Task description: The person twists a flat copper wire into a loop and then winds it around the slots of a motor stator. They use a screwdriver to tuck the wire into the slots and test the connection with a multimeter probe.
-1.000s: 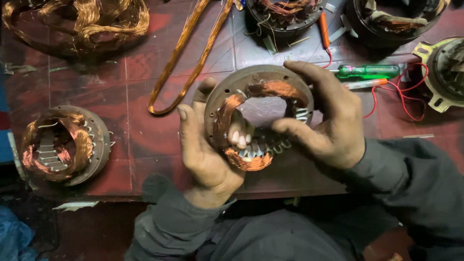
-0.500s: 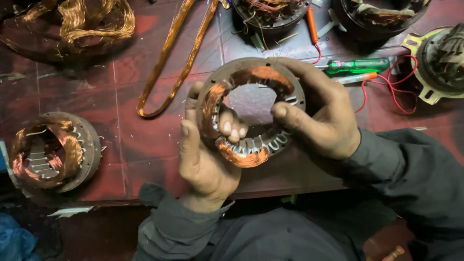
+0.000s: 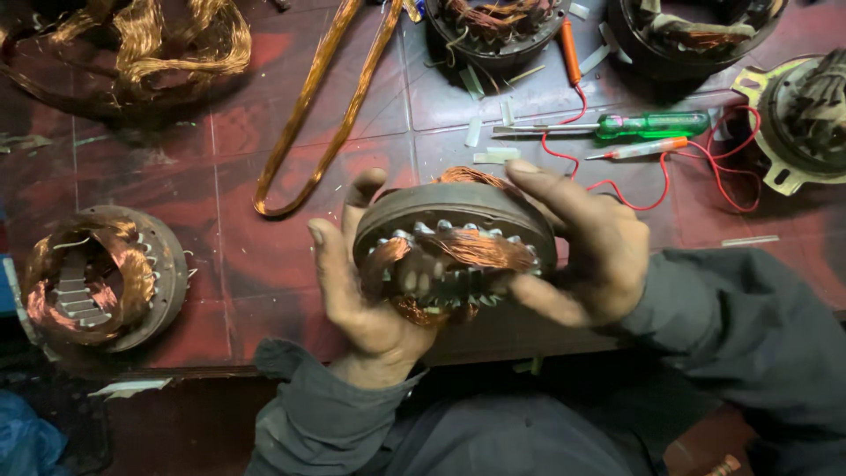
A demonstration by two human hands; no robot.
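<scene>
Both my hands hold one round motor stator (image 3: 454, 211), a grey metal ring with copper windings, tilted so its rim faces up. My left hand (image 3: 348, 295) cups it from the left and below, with fingers reaching inside the ring among the slots. My right hand (image 3: 586, 251) grips the right side, thumb over the top rim. It hovers above a dark red tiled surface (image 3: 256, 256).
A second stator with copper coils (image 3: 97, 278) lies at the left. A long copper wire loop (image 3: 317, 106) and a tangled copper bundle (image 3: 159, 44) lie beyond. A green-handled screwdriver (image 3: 648, 125), an orange tester, red wire (image 3: 687, 176) and more motor housings (image 3: 493, 31) sit at the back right.
The stator has tipped from facing me with its bore open to nearly edge-on, rim upward. My hands turned with it and kept their grip.
</scene>
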